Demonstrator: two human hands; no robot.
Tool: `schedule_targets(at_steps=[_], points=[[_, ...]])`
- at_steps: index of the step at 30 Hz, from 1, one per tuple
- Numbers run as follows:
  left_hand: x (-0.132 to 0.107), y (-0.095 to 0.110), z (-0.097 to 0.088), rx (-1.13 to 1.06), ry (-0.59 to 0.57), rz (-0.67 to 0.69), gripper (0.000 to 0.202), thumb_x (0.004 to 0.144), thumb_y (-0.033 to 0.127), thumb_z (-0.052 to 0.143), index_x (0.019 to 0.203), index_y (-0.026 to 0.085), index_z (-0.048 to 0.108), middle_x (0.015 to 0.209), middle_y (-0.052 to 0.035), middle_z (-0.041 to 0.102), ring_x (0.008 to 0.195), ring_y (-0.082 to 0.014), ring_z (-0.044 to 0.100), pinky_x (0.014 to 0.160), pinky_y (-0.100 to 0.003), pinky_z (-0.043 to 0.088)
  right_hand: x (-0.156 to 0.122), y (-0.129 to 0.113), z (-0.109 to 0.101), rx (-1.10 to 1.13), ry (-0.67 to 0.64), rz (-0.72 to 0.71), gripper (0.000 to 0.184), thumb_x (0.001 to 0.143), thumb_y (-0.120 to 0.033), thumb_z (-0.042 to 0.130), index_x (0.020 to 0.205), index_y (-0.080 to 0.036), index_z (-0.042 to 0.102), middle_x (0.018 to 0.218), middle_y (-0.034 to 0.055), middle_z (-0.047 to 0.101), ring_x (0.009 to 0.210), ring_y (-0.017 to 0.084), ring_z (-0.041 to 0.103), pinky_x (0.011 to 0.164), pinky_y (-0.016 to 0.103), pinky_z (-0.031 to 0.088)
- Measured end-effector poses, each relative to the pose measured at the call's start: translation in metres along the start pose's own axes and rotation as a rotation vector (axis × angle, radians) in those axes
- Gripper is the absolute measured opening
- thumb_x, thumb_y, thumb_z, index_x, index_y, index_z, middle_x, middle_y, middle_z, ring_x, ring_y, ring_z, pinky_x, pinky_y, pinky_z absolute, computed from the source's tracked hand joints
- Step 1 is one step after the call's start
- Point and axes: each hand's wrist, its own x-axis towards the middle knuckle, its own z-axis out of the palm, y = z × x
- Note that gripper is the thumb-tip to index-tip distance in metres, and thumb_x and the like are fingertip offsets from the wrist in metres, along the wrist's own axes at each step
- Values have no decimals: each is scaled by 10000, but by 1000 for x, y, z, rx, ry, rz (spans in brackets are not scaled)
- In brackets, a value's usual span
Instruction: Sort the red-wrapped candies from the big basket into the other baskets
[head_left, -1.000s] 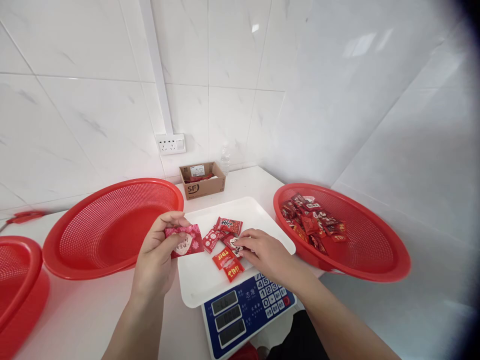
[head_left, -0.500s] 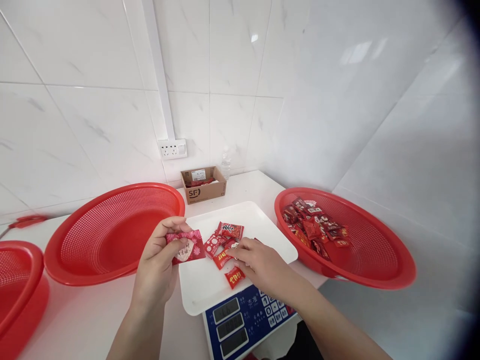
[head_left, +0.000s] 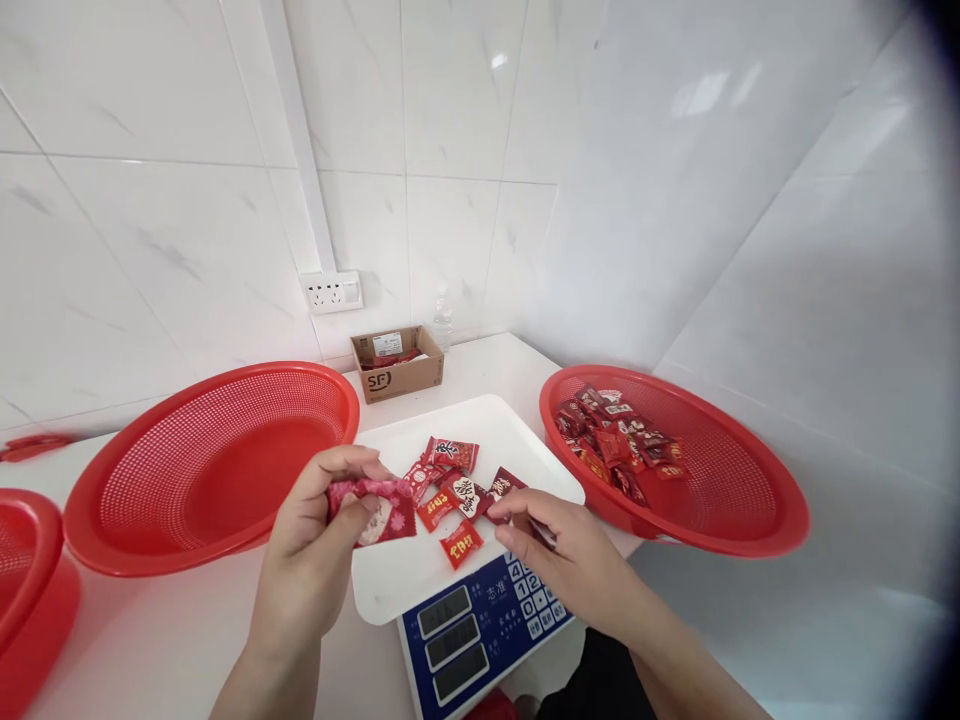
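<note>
My left hand point(head_left: 319, 535) is closed on a pink-and-red pouch point(head_left: 394, 515) with a pale printed patch, over the left part of the white scale tray point(head_left: 382, 590). The thumb presses its face, and the upper edge bulges. My right hand point(head_left: 566, 550) is over the tray's right side, fingers curled with thumb and forefinger close together; a dark bit shows between them, mostly hidden. Between the hands lie several small wrapped snack packets: a red one point(head_left: 452, 453) at the back, a bright red one point(head_left: 460, 543) in front, and a dark red one point(head_left: 506, 482) by my right fingertips.
A red basket point(head_left: 757, 540) holding many wrapped packets point(head_left: 619, 440) stands right. Another red basket point(head_left: 97, 545) is at left, with part of a third point(head_left: 30, 590) nearer. Behind the tray are a cardboard box point(head_left: 401, 375) and a clear bottle point(head_left: 442, 320). The scale's blue panel point(head_left: 491, 620) faces me.
My right hand has drawn back toward the right and nearer, uncovering packets on the tray. The pouch in my left hand has been squeezed, so its top edge now bulges.
</note>
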Motion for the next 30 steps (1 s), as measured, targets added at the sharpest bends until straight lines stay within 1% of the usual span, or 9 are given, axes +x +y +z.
schedule_targets(at_steps=[3,6,10,12,15,19,21,23,30], points=[[-15,1,10,113,-190,67,166,841,147,557,941,259,628,898,-7,617,877,-151,590,737,-229,502,-8,-6,7,76,-120,-108,383,831,-554,519,925,-196,619,718,-11,543,592,103,450,527,218,351],[-26,6,23,190,-521,213,286,894,108,458,1049,293,611,986,-29,637,940,-156,605,807,-252,508,-12,-11,16,122,-176,-274,512,789,-674,468,863,-183,594,739,-6,524,615,108,436,552,226,360],[-32,10,32,214,-859,339,430,891,85,465,1227,351,503,1165,-51,594,1113,-185,562,905,-286,486,-15,-18,20,149,-218,-440,385,915,-511,381,841,-189,578,797,15,564,735,125,515,679,234,414],[-33,10,29,284,-890,375,495,887,67,459,1286,359,434,1231,-55,551,1140,-173,546,916,-264,478,-17,-20,17,158,-217,-456,328,926,-449,403,821,-192,577,788,12,571,743,118,534,686,220,423],[-34,14,23,456,-804,422,517,864,100,522,1300,345,394,1244,-43,537,1102,-149,561,911,-220,464,-21,-22,10,165,-180,-488,358,900,-492,439,788,-188,592,737,12,588,706,120,546,650,215,428],[-32,22,20,641,-727,236,302,791,302,670,1060,287,533,973,20,634,837,-116,614,725,-159,478,-26,-24,4,114,-100,-528,409,881,-515,465,736,-173,636,623,13,579,571,100,510,523,202,377],[-30,24,21,687,-769,148,220,774,405,668,879,241,565,826,34,625,713,-106,585,612,-156,444,-28,-23,3,90,-75,-534,427,880,-524,461,762,-166,661,610,19,578,549,97,506,503,205,365],[-28,26,23,724,-826,105,270,781,474,631,775,214,558,755,32,596,650,-101,548,551,-164,397,-29,-22,3,63,-65,-533,447,881,-536,448,782,-162,672,606,25,584,546,99,512,505,209,368],[-26,30,29,690,-1005,78,304,834,478,559,727,195,539,722,25,554,645,-101,530,580,-173,373,-33,-18,3,54,-128,-520,447,885,-545,432,775,-172,653,660,38,621,635,117,560,584,221,407]])
